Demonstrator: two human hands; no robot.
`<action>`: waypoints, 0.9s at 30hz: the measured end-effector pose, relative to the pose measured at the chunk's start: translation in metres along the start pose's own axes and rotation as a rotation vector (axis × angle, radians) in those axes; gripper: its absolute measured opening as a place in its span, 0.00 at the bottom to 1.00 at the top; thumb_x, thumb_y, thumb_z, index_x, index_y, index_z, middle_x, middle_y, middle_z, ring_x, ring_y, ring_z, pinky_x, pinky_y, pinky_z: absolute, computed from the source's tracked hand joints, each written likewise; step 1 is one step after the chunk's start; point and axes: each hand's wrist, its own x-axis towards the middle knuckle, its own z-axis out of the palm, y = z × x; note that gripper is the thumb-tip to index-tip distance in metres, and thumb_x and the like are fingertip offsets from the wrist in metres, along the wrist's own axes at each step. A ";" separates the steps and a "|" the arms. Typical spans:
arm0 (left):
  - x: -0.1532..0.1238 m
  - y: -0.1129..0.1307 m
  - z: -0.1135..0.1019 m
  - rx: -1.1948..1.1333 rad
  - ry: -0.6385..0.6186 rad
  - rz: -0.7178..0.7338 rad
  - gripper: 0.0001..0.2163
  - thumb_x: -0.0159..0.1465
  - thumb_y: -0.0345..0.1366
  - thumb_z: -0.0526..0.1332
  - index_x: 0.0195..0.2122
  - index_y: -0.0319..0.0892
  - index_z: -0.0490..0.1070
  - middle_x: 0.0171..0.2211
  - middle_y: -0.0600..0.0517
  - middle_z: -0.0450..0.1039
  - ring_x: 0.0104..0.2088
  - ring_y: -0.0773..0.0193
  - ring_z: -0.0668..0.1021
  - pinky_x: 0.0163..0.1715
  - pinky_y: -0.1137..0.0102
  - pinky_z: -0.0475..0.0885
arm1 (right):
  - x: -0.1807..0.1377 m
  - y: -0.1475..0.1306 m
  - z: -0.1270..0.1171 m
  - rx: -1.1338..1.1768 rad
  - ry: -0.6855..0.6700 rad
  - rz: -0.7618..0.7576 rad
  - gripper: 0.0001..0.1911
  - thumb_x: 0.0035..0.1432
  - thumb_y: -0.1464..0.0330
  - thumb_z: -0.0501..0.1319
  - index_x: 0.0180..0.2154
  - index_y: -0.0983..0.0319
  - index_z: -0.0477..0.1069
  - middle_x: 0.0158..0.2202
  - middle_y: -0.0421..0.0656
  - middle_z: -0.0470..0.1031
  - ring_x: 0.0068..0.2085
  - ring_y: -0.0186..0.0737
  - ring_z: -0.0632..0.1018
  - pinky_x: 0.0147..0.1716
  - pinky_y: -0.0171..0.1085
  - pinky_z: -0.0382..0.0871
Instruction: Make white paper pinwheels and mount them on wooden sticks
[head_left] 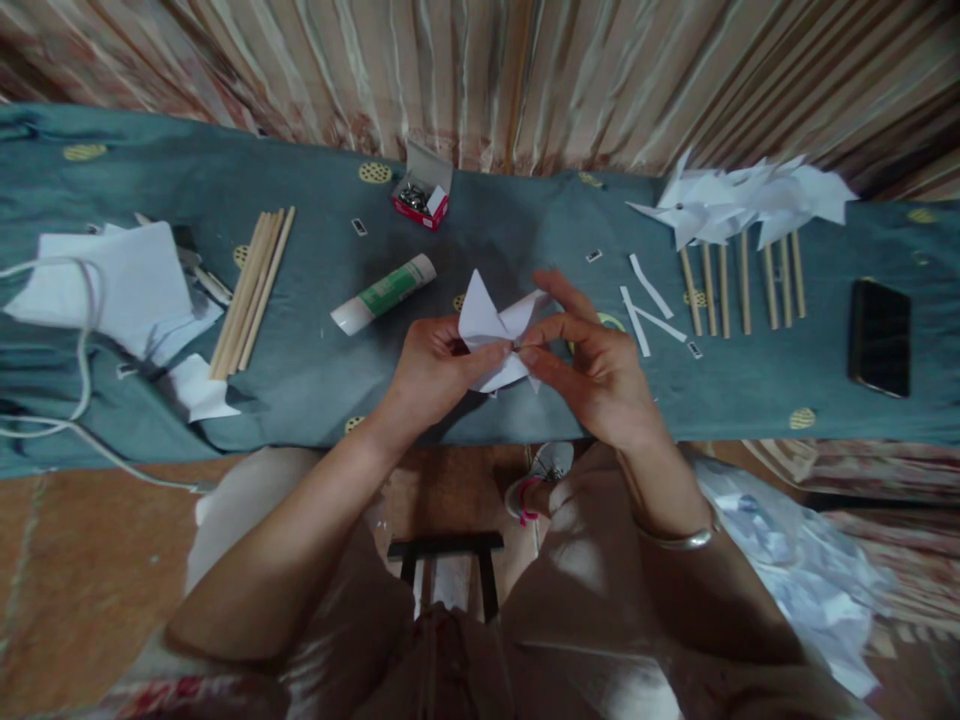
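Note:
My left hand [433, 365] and my right hand [596, 365] meet over the front edge of a teal-covered table [315, 370]. Both pinch a white folded paper pinwheel [491, 330] held between them, its points sticking up and to the sides. The left fingers close on its centre from the left. The right thumb and forefinger press its centre from the right. A glue stick [382, 293] lies on its side just left of the hands.
Loose wooden sticks [251, 290] and white paper sheets [127, 280] lie at the left, with a white cable [75, 400]. A small red box of pins [421, 195] stands at the back. Finished pinwheels on sticks [739, 225], paper strips [645, 305] and a black phone [879, 336] lie right.

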 end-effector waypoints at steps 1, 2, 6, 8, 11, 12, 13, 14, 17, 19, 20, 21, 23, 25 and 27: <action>0.000 0.000 0.000 -0.004 0.001 -0.002 0.07 0.48 0.37 0.73 0.27 0.39 0.81 0.25 0.53 0.79 0.25 0.67 0.76 0.25 0.73 0.71 | 0.000 -0.001 0.000 -0.004 0.003 -0.003 0.02 0.57 0.66 0.68 0.33 0.52 0.77 0.65 0.36 0.67 0.71 0.49 0.59 0.71 0.52 0.48; 0.000 0.000 0.000 -0.011 0.001 -0.002 0.07 0.48 0.37 0.73 0.26 0.39 0.81 0.25 0.54 0.79 0.25 0.68 0.76 0.25 0.73 0.71 | 0.000 -0.001 0.000 -0.010 0.002 -0.005 0.02 0.57 0.66 0.68 0.33 0.52 0.77 0.65 0.36 0.67 0.71 0.49 0.59 0.71 0.52 0.48; 0.000 0.000 0.000 -0.049 -0.003 0.003 0.07 0.48 0.36 0.74 0.27 0.40 0.81 0.25 0.54 0.79 0.25 0.69 0.76 0.26 0.74 0.71 | 0.000 -0.003 0.001 -0.023 -0.003 -0.013 0.02 0.57 0.66 0.68 0.33 0.53 0.77 0.66 0.39 0.66 0.71 0.50 0.59 0.71 0.55 0.47; 0.000 0.000 0.000 -0.056 -0.003 0.008 0.07 0.48 0.35 0.73 0.27 0.40 0.81 0.25 0.54 0.79 0.25 0.69 0.76 0.26 0.74 0.71 | -0.001 -0.004 0.001 -0.022 0.002 -0.020 0.02 0.57 0.66 0.68 0.33 0.52 0.77 0.66 0.37 0.66 0.71 0.50 0.59 0.71 0.54 0.48; -0.001 0.000 0.000 -0.049 -0.009 0.008 0.06 0.49 0.34 0.72 0.28 0.40 0.81 0.25 0.54 0.79 0.25 0.69 0.76 0.27 0.73 0.72 | -0.001 -0.003 0.002 -0.036 0.010 -0.033 0.03 0.57 0.67 0.67 0.33 0.51 0.77 0.65 0.34 0.67 0.71 0.48 0.59 0.72 0.52 0.49; -0.001 0.000 0.000 -0.044 -0.009 0.006 0.05 0.50 0.34 0.72 0.28 0.39 0.81 0.25 0.54 0.79 0.25 0.68 0.76 0.27 0.73 0.72 | -0.001 -0.004 0.002 -0.043 0.009 -0.032 0.03 0.57 0.67 0.67 0.33 0.52 0.77 0.65 0.34 0.67 0.72 0.48 0.58 0.72 0.51 0.49; -0.001 0.001 0.000 -0.038 -0.008 0.004 0.05 0.49 0.34 0.72 0.27 0.39 0.81 0.26 0.54 0.79 0.25 0.68 0.76 0.27 0.73 0.72 | -0.001 -0.004 0.002 -0.049 0.007 -0.029 0.03 0.58 0.68 0.66 0.33 0.52 0.77 0.65 0.34 0.67 0.72 0.47 0.58 0.72 0.51 0.49; -0.001 0.001 0.000 -0.030 -0.005 0.003 0.05 0.49 0.34 0.72 0.27 0.39 0.81 0.26 0.54 0.79 0.25 0.68 0.76 0.26 0.73 0.72 | -0.001 -0.004 0.002 -0.053 0.003 -0.028 0.02 0.58 0.68 0.66 0.33 0.53 0.76 0.65 0.35 0.67 0.71 0.47 0.58 0.72 0.51 0.49; -0.002 0.002 0.001 -0.003 0.011 -0.006 0.05 0.49 0.34 0.72 0.27 0.40 0.81 0.25 0.54 0.79 0.25 0.67 0.76 0.26 0.73 0.72 | -0.001 -0.005 0.001 -0.059 -0.003 -0.028 0.02 0.58 0.68 0.66 0.33 0.54 0.76 0.66 0.36 0.67 0.71 0.46 0.59 0.71 0.51 0.49; -0.002 0.002 0.001 0.010 0.013 -0.015 0.05 0.49 0.34 0.72 0.26 0.40 0.81 0.25 0.54 0.79 0.25 0.67 0.76 0.26 0.72 0.72 | -0.001 -0.005 0.001 -0.066 -0.004 -0.027 0.02 0.58 0.68 0.66 0.33 0.54 0.76 0.65 0.36 0.67 0.71 0.46 0.59 0.71 0.50 0.49; -0.001 0.002 0.001 0.012 0.013 -0.019 0.05 0.49 0.34 0.72 0.26 0.40 0.81 0.25 0.53 0.79 0.25 0.67 0.76 0.26 0.72 0.72 | -0.001 -0.005 0.001 -0.068 -0.004 -0.024 0.02 0.58 0.68 0.66 0.33 0.53 0.76 0.65 0.36 0.67 0.71 0.46 0.59 0.71 0.50 0.49; -0.001 0.002 0.000 0.011 0.013 -0.022 0.04 0.49 0.34 0.71 0.26 0.40 0.80 0.25 0.53 0.79 0.25 0.67 0.76 0.26 0.73 0.72 | -0.001 -0.005 0.001 -0.069 -0.005 -0.023 0.02 0.58 0.67 0.66 0.33 0.54 0.76 0.66 0.37 0.67 0.71 0.46 0.59 0.71 0.50 0.49; -0.001 0.002 0.000 0.004 0.011 -0.021 0.04 0.49 0.34 0.71 0.26 0.41 0.81 0.25 0.54 0.79 0.24 0.67 0.76 0.26 0.73 0.72 | -0.001 -0.005 0.001 -0.065 -0.009 -0.022 0.01 0.58 0.67 0.67 0.33 0.54 0.76 0.66 0.39 0.67 0.71 0.47 0.60 0.71 0.52 0.49; -0.001 0.003 0.000 0.004 0.009 -0.018 0.04 0.49 0.34 0.71 0.26 0.41 0.81 0.25 0.54 0.79 0.25 0.68 0.76 0.26 0.73 0.72 | -0.001 -0.006 0.001 -0.061 -0.010 -0.019 0.01 0.57 0.67 0.67 0.33 0.55 0.76 0.66 0.40 0.66 0.71 0.47 0.60 0.71 0.52 0.49; -0.002 0.003 -0.001 0.014 0.007 -0.013 0.05 0.49 0.34 0.71 0.26 0.40 0.81 0.25 0.54 0.79 0.25 0.67 0.76 0.26 0.73 0.72 | -0.001 -0.006 0.001 -0.056 -0.013 -0.016 0.01 0.57 0.67 0.67 0.33 0.55 0.76 0.66 0.40 0.66 0.71 0.47 0.60 0.71 0.51 0.50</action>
